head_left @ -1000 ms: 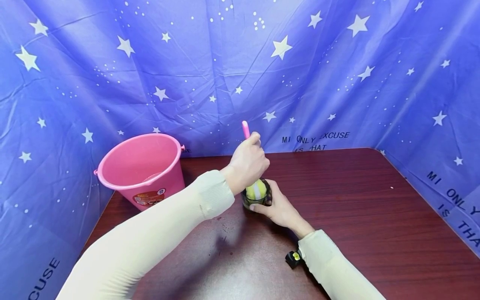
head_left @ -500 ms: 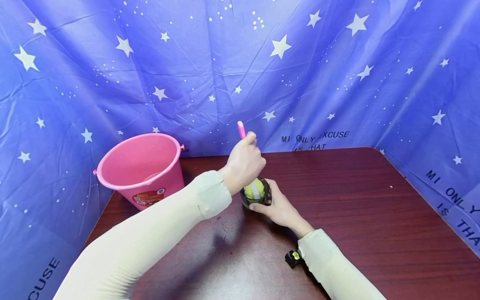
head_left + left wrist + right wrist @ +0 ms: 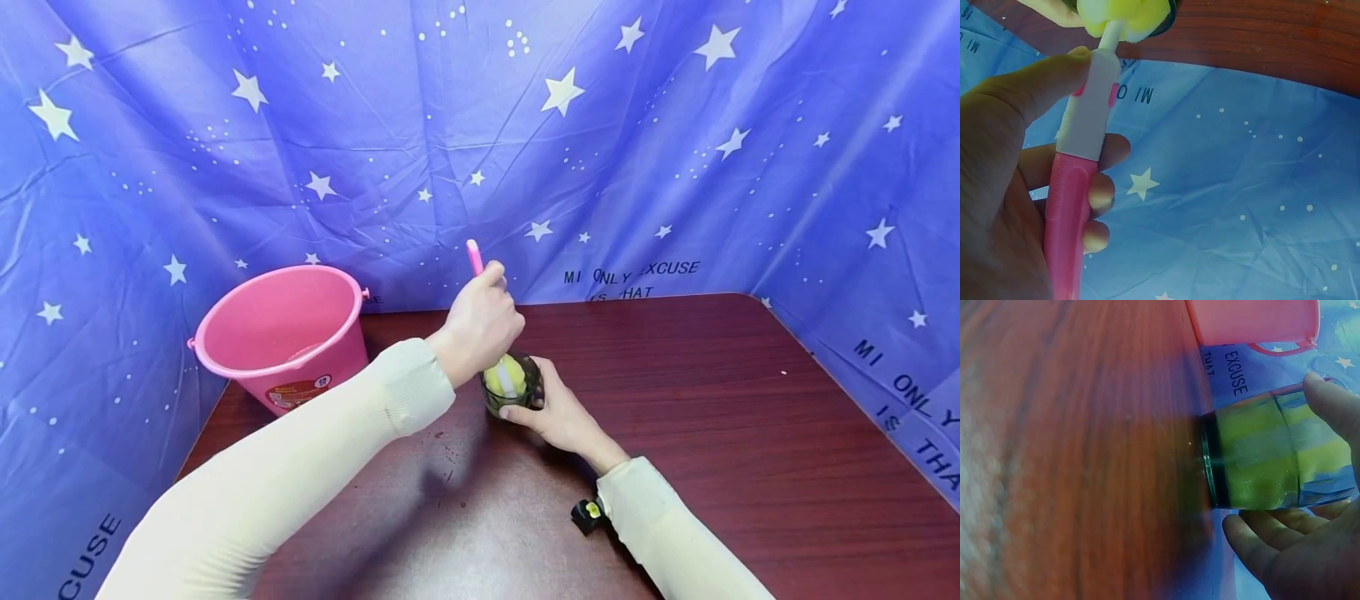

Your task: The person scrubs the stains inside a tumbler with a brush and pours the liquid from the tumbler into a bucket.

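A sponge cup brush has a pink and white handle [image 3: 1072, 181] and a yellow and white sponge head [image 3: 506, 378]. My left hand [image 3: 482, 323] grips the handle, fingers curled round it and thumb along its white part; the pink end sticks up above the fist. The sponge head sits inside a dark, see-through glass [image 3: 1260, 456]. My right hand [image 3: 558, 412] holds this glass by its side, thumb on one side and fingers on the other, with its base on the table or very close to it.
A pink bucket [image 3: 352, 350] with a label stands at the left of the dark red wooden table [image 3: 712, 400]. Blue cloth [image 3: 420, 108] with white stars hangs behind and at both sides. Small wet spots mark the table in front of the glass.
My left hand has shifted a little to the left, and the brush handle leans further left with it. The sponge has shifted slightly within the glass. My right hand stays nearly still.
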Demonstrator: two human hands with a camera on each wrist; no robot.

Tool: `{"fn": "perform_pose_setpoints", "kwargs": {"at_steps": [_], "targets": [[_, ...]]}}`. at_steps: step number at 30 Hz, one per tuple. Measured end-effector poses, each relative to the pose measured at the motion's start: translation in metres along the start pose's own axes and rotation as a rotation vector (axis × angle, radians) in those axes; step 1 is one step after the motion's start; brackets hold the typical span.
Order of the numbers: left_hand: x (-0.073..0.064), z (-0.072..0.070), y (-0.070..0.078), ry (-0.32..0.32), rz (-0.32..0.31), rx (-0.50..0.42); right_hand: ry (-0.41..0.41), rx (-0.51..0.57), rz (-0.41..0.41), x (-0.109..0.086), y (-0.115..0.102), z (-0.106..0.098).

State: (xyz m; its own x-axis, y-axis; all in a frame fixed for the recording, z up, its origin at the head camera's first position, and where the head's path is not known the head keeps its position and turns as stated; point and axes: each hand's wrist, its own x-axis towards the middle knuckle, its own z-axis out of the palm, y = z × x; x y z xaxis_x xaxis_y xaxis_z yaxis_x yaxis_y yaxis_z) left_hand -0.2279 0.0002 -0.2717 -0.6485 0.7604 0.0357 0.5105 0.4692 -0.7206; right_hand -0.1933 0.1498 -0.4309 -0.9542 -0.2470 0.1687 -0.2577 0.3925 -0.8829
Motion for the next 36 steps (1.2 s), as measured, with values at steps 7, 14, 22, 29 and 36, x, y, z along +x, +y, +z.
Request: {"fn": "perform_pose_setpoints", "kwargs": {"at_steps": [7, 14, 22, 29, 36], "targets": [[-0.004, 0.002, -0.005, 0.013, -0.025, -0.042, -0.004, 0.006, 0.005, -0.001, -0.005, 0.000], [-0.010, 0.005, -0.009, 0.005, -0.039, -0.078, -0.023, 0.031, -0.007, -0.009, -0.034, -0.005], [-0.015, 0.007, -0.010, -0.011, -0.060, -0.088, -0.025, 0.026, 0.003, -0.011, -0.037, -0.006], [-0.021, 0.010, -0.011, -0.004, -0.086, -0.106, -0.026, 0.031, -0.006, -0.011, -0.036, -0.005], [-0.027, 0.012, -0.011, 0.009, -0.125, -0.118, -0.027, 0.039, -0.012, -0.011, -0.034, -0.006]]}}
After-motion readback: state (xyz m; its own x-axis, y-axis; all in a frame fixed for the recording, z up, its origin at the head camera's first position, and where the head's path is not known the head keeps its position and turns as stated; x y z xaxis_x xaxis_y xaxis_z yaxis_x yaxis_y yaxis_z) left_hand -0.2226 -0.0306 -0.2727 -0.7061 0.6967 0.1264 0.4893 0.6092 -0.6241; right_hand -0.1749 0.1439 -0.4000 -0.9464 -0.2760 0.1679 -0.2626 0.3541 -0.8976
